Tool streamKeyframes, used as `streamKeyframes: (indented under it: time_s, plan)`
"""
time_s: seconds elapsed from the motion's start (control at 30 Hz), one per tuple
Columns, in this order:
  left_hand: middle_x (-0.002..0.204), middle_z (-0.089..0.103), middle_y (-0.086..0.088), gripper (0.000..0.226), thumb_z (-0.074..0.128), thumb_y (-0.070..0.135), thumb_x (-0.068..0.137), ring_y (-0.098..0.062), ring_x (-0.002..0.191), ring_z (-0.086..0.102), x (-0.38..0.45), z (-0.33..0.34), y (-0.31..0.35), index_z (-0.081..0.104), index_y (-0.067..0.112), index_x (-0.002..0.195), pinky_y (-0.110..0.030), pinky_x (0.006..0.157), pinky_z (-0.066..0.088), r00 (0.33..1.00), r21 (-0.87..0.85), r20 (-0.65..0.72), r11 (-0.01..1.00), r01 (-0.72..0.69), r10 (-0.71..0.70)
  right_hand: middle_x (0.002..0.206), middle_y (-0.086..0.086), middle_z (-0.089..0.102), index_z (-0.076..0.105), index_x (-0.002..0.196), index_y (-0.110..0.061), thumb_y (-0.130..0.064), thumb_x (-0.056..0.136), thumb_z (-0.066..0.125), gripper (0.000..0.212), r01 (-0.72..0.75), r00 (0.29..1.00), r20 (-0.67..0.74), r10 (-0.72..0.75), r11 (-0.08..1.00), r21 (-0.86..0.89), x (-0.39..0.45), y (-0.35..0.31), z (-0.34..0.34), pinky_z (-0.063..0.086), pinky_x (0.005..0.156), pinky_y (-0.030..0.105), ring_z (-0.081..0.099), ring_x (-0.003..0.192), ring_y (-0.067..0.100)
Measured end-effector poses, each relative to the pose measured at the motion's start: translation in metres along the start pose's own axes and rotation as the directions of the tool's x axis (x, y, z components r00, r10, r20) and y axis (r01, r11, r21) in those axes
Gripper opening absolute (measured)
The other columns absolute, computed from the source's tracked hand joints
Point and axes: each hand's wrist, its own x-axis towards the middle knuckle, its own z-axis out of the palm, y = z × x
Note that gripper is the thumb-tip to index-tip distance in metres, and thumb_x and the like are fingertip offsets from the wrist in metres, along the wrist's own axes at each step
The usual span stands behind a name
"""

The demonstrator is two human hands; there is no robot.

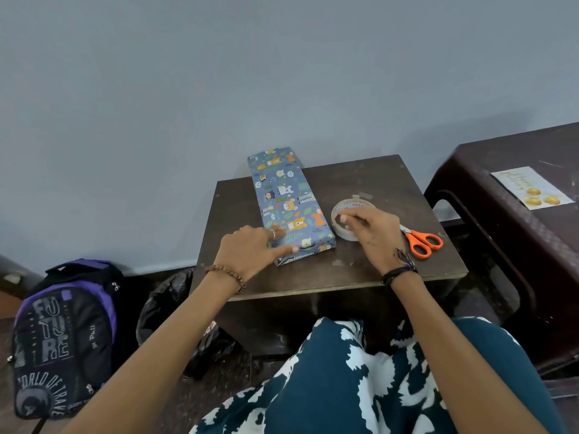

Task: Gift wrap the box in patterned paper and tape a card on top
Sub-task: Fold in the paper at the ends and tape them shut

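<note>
Here we look down on a small dark brown worktop, scuffed and dusty, pushed up to a plain pale blue-grey wall. The wrapped box, already covered in blue paper printed with cartoon animals, lies lengthwise from the near edge toward the far left corner, its far end sticking out past the far edge against the wall. Our left hand rests on the near end of the box, its extended fingers pressing down the folded paper flap there; it holds nothing in a closed grip. Just beside the box, toward the middle of the worktop, sits the tape roll, and our right hand lies on it with curled fingers picking at its top rim; whether they have caught the loose tape end we cannot tell. The orange-handled scissors lie shut near the right edge, just beside that hand. A few bits of clear tape cling to the surface beyond the roll.

To the right, apart from the worktop, stands a dark plastic stool, and the card, pale with gold balls printed on it, lies flat on its top. On the floor to the left lean a black and purple backpack and, closer to the worktop, a black plastic bag.
</note>
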Motion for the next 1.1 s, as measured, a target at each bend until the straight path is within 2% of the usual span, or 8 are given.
streamKeyframes:
  time_s: [0.2, 0.3, 0.4, 0.73, 0.83, 0.9, 1.0, 1.1]
  plan:
    - [0.123, 0.058, -0.001, 0.072, 0.036, 0.072, 0.082, -0.016, 0.113, 0.055, -0.002, 0.01, 0.032, 0.05, 0.013, 0.121, -0.039, 0.113, 0.022, 0.989, 0.3, -0.107, 0.952, -0.068, 0.105, 0.088, 0.0, 0.068, 0.072, 0.099, -0.012, -0.011, 0.089, 0.06, 0.016, -0.067, 0.984, -0.162, 0.075, 0.996, 0.054, 0.014, 0.008, -0.022, 0.058, 0.069, 0.035, 0.062, 0.07, 0.01]
    - [0.113, 0.061, -0.001, 0.054, 0.034, 0.061, 0.091, -0.018, 0.107, 0.058, 0.004, 0.011, 0.034, 0.052, 0.014, 0.11, -0.028, 0.093, 0.04, 0.982, 0.318, -0.149, 0.946, -0.067, 0.12, 0.087, -0.001, 0.068, 0.072, 0.099, -0.014, -0.013, 0.088, 0.061, 0.016, -0.05, 0.987, -0.153, 0.048, 0.999, -0.013, 0.015, 0.011, -0.023, 0.056, 0.074, 0.038, 0.064, 0.076, 0.013]
    - [0.109, 0.06, -0.001, 0.048, 0.033, 0.058, 0.093, -0.019, 0.104, 0.057, 0.007, 0.01, 0.034, 0.052, 0.015, 0.106, -0.025, 0.066, 0.033, 0.981, 0.363, -0.144, 0.929, -0.073, 0.133, 0.098, 0.004, 0.07, 0.071, 0.102, -0.014, -0.018, 0.09, 0.059, 0.017, -0.057, 0.989, -0.141, 0.036, 0.988, -0.145, 0.018, 0.012, -0.02, 0.053, 0.079, 0.034, 0.065, 0.088, 0.017]
    - [0.108, 0.06, -0.003, 0.05, 0.023, 0.05, 0.097, -0.018, 0.101, 0.058, 0.006, 0.009, 0.037, 0.055, 0.013, 0.108, -0.024, 0.066, 0.034, 0.965, 0.401, -0.166, 0.908, -0.124, 0.205, 0.097, 0.007, 0.069, 0.071, 0.1, -0.013, -0.019, 0.093, 0.054, 0.019, -0.18, 0.966, -0.226, 0.128, 0.958, -0.225, 0.029, 0.014, -0.012, 0.047, 0.073, 0.027, 0.063, 0.089, 0.02]
    - [0.096, 0.065, -0.002, 0.05, 0.026, 0.055, 0.095, -0.02, 0.093, 0.062, 0.001, 0.008, 0.029, 0.06, 0.019, 0.105, -0.027, 0.064, 0.036, 0.971, 0.187, -0.229, 0.982, -0.027, 0.07, 0.096, 0.007, 0.07, 0.07, 0.101, -0.012, -0.017, 0.093, 0.053, 0.02, -0.075, 0.987, -0.155, 0.042, 0.975, -0.211, 0.018, -0.001, -0.004, 0.048, 0.075, 0.029, 0.064, 0.087, 0.022]
    - [0.094, 0.067, 0.002, 0.048, 0.033, 0.059, 0.092, -0.02, 0.094, 0.062, -0.003, 0.012, 0.018, 0.063, 0.026, 0.106, -0.028, 0.071, 0.039, 0.961, -0.178, -0.267, 0.984, 0.028, -0.075, 0.094, 0.006, 0.069, 0.07, 0.097, -0.013, -0.022, 0.096, 0.048, 0.024, -0.046, 0.997, -0.071, 0.031, 0.972, -0.23, 0.009, -0.012, 0.005, 0.045, 0.073, 0.028, 0.062, 0.089, 0.022]
    - [0.125, 0.056, 0.004, 0.051, 0.047, 0.052, 0.09, -0.015, 0.117, 0.051, -0.003, 0.028, 0.012, 0.053, 0.018, 0.127, -0.03, 0.094, 0.038, 0.926, -0.745, -0.187, 0.662, 0.084, -0.328, 0.089, 0.008, 0.064, 0.07, 0.085, -0.01, -0.037, 0.098, 0.038, 0.044, -0.018, 0.998, 0.05, 0.046, 0.888, -0.46, 0.0, -0.022, 0.024, 0.041, 0.075, 0.034, 0.052, 0.096, 0.026]
    - [0.127, 0.056, 0.001, 0.063, 0.051, 0.055, 0.086, -0.02, 0.116, 0.054, 0.011, 0.046, 0.012, 0.052, 0.006, 0.126, -0.033, 0.098, 0.042, 0.897, -0.938, 0.123, 0.245, 0.244, -0.424, 0.074, 0.005, 0.062, 0.071, 0.065, -0.011, -0.047, 0.089, 0.032, 0.059, 0.022, 0.999, -0.008, -0.036, 0.765, -0.644, -0.007, -0.023, 0.041, 0.043, 0.068, 0.038, 0.052, 0.077, 0.027]
